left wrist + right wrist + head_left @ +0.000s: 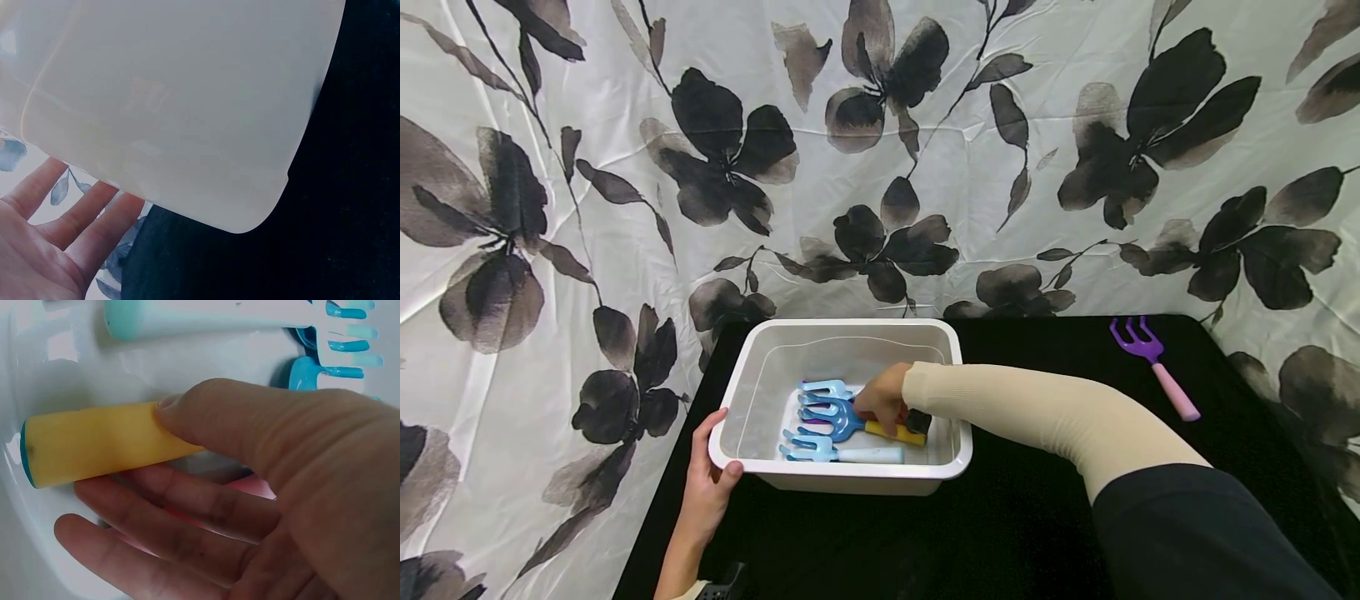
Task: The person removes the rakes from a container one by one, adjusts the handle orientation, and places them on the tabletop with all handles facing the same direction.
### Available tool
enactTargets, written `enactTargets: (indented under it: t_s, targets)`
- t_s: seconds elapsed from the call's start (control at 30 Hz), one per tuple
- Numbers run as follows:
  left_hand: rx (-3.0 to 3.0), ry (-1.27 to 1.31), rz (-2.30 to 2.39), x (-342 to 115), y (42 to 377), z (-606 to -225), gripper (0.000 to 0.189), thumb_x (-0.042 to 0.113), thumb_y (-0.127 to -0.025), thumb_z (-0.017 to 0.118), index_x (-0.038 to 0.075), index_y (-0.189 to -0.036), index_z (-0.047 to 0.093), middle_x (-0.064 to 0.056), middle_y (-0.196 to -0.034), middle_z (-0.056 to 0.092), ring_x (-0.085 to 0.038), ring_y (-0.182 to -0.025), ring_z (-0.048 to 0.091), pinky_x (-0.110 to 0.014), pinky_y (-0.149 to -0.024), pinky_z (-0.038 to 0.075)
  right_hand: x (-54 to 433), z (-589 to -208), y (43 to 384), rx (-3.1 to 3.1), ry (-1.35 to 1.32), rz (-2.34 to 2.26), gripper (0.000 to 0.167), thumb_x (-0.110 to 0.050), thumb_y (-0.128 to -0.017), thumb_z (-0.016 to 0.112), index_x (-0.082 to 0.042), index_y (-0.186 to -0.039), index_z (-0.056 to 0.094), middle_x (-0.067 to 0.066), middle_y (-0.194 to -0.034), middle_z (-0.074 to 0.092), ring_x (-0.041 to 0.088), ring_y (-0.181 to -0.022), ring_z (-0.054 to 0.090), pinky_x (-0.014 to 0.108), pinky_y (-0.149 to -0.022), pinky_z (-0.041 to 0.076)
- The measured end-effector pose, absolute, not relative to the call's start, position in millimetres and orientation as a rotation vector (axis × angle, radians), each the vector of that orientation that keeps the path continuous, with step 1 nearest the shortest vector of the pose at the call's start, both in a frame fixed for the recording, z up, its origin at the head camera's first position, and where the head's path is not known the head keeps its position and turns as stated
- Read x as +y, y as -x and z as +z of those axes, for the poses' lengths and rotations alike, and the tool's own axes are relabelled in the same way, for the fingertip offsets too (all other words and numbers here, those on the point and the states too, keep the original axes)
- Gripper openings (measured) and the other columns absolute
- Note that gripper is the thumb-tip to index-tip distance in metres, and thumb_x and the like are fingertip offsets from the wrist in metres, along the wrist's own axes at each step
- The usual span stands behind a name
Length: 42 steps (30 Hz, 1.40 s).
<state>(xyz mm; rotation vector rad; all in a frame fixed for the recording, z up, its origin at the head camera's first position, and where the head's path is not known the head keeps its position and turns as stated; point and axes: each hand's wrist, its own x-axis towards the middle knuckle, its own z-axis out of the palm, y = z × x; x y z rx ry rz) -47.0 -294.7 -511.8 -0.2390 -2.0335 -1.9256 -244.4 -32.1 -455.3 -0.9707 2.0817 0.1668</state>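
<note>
Gripping hand, right: one hand (883, 398), inside the tub; thumb on one side of the yellow handle (94, 447), fingers along the other, pinching it.
Steadying hand, left: one hand (703, 479), at the near left corner of the tub; thumb and fingers clamped on the rim, well apart from the right hand.
Tub: one unit, white, glossy plastic (850, 471); rectangular with rounded corners, a rolled rim and smooth walls; stands at the middle of the table.
Held fork: one blue hand fork (842, 419), lying in the tub between two light-blue forks; head to the left, smooth cylindrical handle to the right, blue end cap.
Light-blue forks: two in the tub; the near fork (812, 450) has a pale, round handle, the far fork (827, 387) is partly covered by the right hand.
Lower layer: purple parts show among the blue heads and a pink handle (256, 485) beneath the right fingers; exact count hidden.
Outside fork: one purple fork (1145, 343), three curved tines, pink cylindrical handle; lies on the far right of the table.
Table: one, black covering (1037, 533), matte.
Backdrop: white creased fabric (985, 167), grey and black floral print.
</note>
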Motion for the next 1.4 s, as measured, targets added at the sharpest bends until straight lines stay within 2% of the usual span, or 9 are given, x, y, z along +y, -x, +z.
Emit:
enactTargets:
  t_s: [0.1, 0.2, 0.4, 0.53, 0.7, 0.93, 1.03, 1.17, 1.4]
  targets:
    - [-2.042, 0.231, -1.926, -294, 47, -511, 0.069, 0.008, -0.1, 0.065, 0.008, -0.157, 0.028, -0.008, -0.145, 0.037, -0.029, -0.118, 0.047, -0.022, -0.091, 0.049, -32, -452, 244, 2.072, 1.002, 0.162, 0.032, -0.009, -0.082, 0.086, -0.019, -0.096, 0.059, 0.001, -0.084, 0.062, 0.015, -0.069, 0.062, 0.026, -0.064, 0.055]
    - [-2.049, 0.221, -1.925, -294, 48, -510, 0.068, 0.008, -0.1, 0.065, 0.008, -0.157, 0.028, -0.007, -0.145, 0.037, -0.028, -0.118, 0.047, -0.022, -0.091, 0.049, -31, -448, 244, 2.074, 1.073, 0.153, 0.033, -0.008, -0.083, 0.084, -0.018, -0.104, 0.06, 0.0, -0.088, 0.059, 0.014, -0.07, 0.06, 0.025, -0.063, 0.053]
    - [-2.037, 0.217, -1.925, -294, 47, -510, 0.068, 0.007, -0.1, 0.064, 0.008, -0.157, 0.028, -0.007, -0.146, 0.037, -0.028, -0.117, 0.047, -0.022, -0.091, 0.049, -29, -429, 244, 2.122, 1.01, 0.043, 0.043, -0.008, -0.088, 0.08, -0.021, -0.123, 0.06, 0.003, -0.101, 0.056, 0.025, -0.079, 0.068, 0.03, -0.063, 0.056]
    - [-2.027, 0.209, -1.939, -294, 46, -511, 0.068, 0.009, -0.1, 0.065, 0.008, -0.157, 0.028, -0.008, -0.145, 0.037, -0.028, -0.117, 0.048, -0.022, -0.09, 0.049, -24, -412, 241, 2.159, 1.025, 0.024, 0.043, -0.012, -0.088, 0.081, -0.022, -0.125, 0.062, 0.004, -0.103, 0.057, 0.028, -0.08, 0.072, 0.036, -0.06, 0.059]
    - [-2.055, 0.182, -1.916, -293, 45, -511, 0.068, 0.009, -0.1, 0.065, 0.009, -0.157, 0.028, -0.007, -0.145, 0.038, -0.027, -0.117, 0.048, -0.022, -0.09, 0.049, -16, -393, 238, 2.189, 1.075, 0.025, 0.042, -0.016, -0.089, 0.082, -0.024, -0.125, 0.063, 0.003, -0.104, 0.06, 0.024, -0.075, 0.072, 0.037, -0.056, 0.059]
    - [-2.082, 0.126, -1.889, -293, 43, -509, 0.068, -0.003, -0.098, 0.058, 0.01, -0.158, 0.029, -0.004, -0.147, 0.037, -0.029, -0.119, 0.046, -0.021, -0.091, 0.049, 0, -349, 232, 2.204, 1.096, -0.052, 0.052, -0.016, -0.091, 0.079, -0.022, -0.139, 0.058, 0.011, -0.128, 0.058, 0.02, -0.07, 0.071, 0.036, -0.055, 0.059]
    - [-2.083, 0.115, -1.892, -292, 41, -510, 0.068, -0.002, -0.098, 0.058, 0.011, -0.158, 0.028, -0.004, -0.148, 0.036, -0.029, -0.119, 0.046, -0.021, -0.091, 0.049, 9, -330, 231, 2.211, 1.151, -0.046, 0.051, -0.015, -0.092, 0.077, -0.022, -0.139, 0.058, 0.014, -0.119, 0.061, 0.019, -0.065, 0.071, 0.036, -0.054, 0.058]
    - [-2.08, 0.11, -1.892, -291, 39, -512, 0.068, -0.002, -0.099, 0.058, 0.012, -0.158, 0.028, -0.004, -0.148, 0.036, -0.029, -0.119, 0.046, -0.021, -0.09, 0.05, 24, -305, 232, 2.233, 1.188, -0.063, 0.051, -0.013, -0.09, 0.077, -0.021, -0.137, 0.058, 0.013, -0.098, 0.063, 0.021, -0.063, 0.07, 0.037, -0.054, 0.058]
    - [-2.08, 0.123, -1.892, -290, 38, -515, 0.067, 0.0, -0.1, 0.058, 0.012, -0.158, 0.028, -0.004, -0.147, 0.036, -0.027, -0.119, 0.048, -0.022, -0.088, 0.05, 60, -262, 236, 2.305, 1.244, -0.205, 0.051, -0.012, -0.09, 0.072, -0.021, -0.139, 0.058, 0.012, -0.093, 0.066, 0.02, -0.059, 0.068, 0.035, -0.054, 0.057]
